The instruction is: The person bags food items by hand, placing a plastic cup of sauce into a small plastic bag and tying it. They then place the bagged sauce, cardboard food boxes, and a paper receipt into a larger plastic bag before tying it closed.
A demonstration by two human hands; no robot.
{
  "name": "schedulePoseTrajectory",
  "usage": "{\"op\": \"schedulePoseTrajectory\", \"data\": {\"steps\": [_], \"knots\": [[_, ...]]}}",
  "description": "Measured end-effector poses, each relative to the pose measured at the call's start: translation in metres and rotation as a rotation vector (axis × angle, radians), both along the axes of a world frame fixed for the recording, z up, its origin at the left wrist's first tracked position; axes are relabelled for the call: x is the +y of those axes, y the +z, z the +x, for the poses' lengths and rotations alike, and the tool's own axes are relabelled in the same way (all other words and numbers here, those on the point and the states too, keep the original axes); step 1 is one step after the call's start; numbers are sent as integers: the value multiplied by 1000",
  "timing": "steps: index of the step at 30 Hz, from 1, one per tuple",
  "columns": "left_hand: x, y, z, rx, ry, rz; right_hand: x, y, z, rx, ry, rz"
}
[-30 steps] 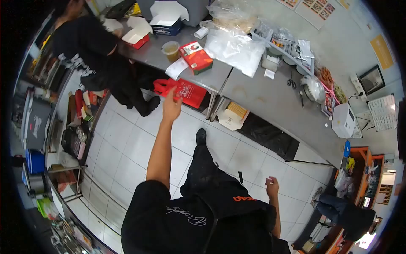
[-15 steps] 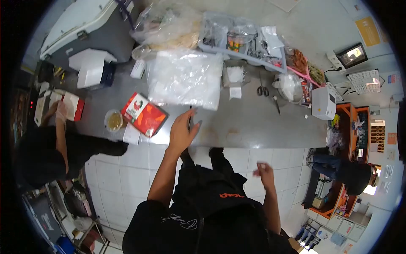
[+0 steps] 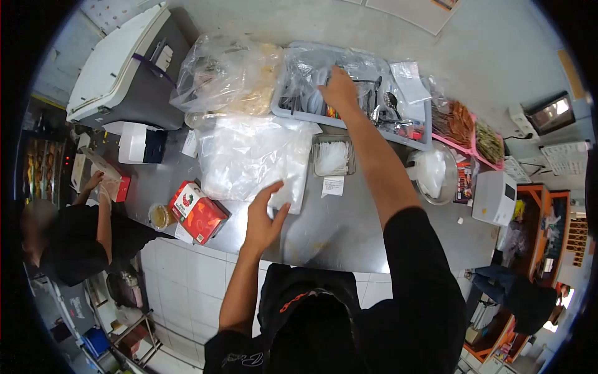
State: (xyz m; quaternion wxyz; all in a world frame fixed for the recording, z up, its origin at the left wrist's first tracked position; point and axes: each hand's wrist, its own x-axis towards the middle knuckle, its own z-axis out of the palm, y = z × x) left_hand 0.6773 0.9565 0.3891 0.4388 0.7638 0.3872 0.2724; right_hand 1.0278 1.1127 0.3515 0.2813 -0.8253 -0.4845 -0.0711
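Note:
My left hand [image 3: 264,225], open with thumb and fingers apart, hovers at the front edge of a stack of clear plastic bags [image 3: 249,159]. I cannot make out anything held in it. Across the table, my right hand [image 3: 341,93] reaches into a light-blue tray [image 3: 299,115] of cutlery and plastic packets. Its thumb stands apart from the fingers, whose tips are partly hidden among the contents. Clear plastic film [image 3: 305,65] lies beside that hand. Under my right forearm's left side sits a small clear container [image 3: 332,156] of white sticks or packets, with a paper slip [image 3: 332,186] in front.
A red box [image 3: 198,212] and a lidded cup [image 3: 161,215] stand on the left. A large grey cooler [image 3: 143,71] is behind. At right are a clear tub [image 3: 432,173], pink baskets [image 3: 461,134] and a white device [image 3: 494,198]. A co-worker handles a red-and-white box [image 3: 112,177] at far left.
My right hand has risen from beside my body into the blue tray. My left hand stays open near the bag stack. The view has shifted, and my right arm now covers the scissors' spot.

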Motion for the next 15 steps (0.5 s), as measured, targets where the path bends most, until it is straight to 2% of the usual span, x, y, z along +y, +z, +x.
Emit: {"op": "schedulePoseTrajectory", "data": {"steps": [3,6,9,12,14,15], "knots": [[-31,-9,-8,65,89,-142,41,4,10,-110,64,-55],[-57,-13,-11,53,178,-250,87,23,39,287,73,268],[-76,-18,-12,45,223,-311,73,55,54,392,200,82],[-85,-17,-9,14,281,-350,39,43,43,95,722,-502],[-89,-15,-11,7,317,-366,24,-4,38,-124,822,-341],[-90,-14,-12,10,328,-361,22,-10,38,-163,820,-348]]}}
